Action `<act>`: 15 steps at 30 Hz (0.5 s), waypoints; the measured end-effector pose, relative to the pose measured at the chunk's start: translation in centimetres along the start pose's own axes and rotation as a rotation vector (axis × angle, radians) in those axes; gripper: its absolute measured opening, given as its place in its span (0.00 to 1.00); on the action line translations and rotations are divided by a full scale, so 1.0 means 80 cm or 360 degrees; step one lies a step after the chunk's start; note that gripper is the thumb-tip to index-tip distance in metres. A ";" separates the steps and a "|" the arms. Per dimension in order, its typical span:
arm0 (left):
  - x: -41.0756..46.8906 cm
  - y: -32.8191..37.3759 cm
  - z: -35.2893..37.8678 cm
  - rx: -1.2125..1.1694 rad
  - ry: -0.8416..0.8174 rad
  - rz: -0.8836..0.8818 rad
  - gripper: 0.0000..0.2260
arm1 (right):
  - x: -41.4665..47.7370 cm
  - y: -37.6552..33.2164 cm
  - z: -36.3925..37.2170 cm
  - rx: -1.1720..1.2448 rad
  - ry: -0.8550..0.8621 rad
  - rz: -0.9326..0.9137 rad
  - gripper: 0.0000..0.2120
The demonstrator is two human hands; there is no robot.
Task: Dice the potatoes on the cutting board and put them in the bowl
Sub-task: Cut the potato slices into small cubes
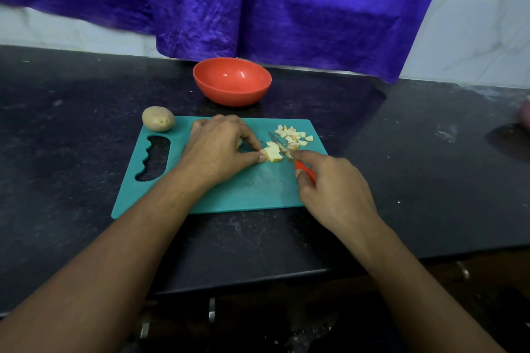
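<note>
Right hand [335,192]: knife [302,167] gripped — blade laid on potato piece [272,154].
Left hand [220,149]: that piece pinched, seemingly by fingertips.

your view is dim and a bit soft. light comes from above: two small glints inside the bowl [233,94], dull sheen on the dark surface [401,137] at right, faint shadow under the bowl. wide-angle bend curves the surface edge. purple cloth [286,8] smears with blur at top left.
</note>
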State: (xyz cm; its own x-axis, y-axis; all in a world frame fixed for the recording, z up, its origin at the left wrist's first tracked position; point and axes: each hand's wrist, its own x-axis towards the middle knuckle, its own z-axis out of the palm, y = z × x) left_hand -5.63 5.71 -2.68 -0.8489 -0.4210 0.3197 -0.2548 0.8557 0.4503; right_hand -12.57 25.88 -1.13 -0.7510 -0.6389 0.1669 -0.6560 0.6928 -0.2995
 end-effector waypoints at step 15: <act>0.008 -0.003 0.008 0.0134 0.0042 0.0077 0.11 | 0.001 0.009 -0.005 0.0070 0.0071 -0.0009 0.20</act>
State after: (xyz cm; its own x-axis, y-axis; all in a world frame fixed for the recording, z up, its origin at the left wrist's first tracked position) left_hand -6.38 5.42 -3.12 -0.8490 -0.3853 0.3616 -0.2529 0.8971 0.3622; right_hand -13.11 26.45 -0.93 -0.7507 -0.6265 0.2098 -0.6568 0.6733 -0.3395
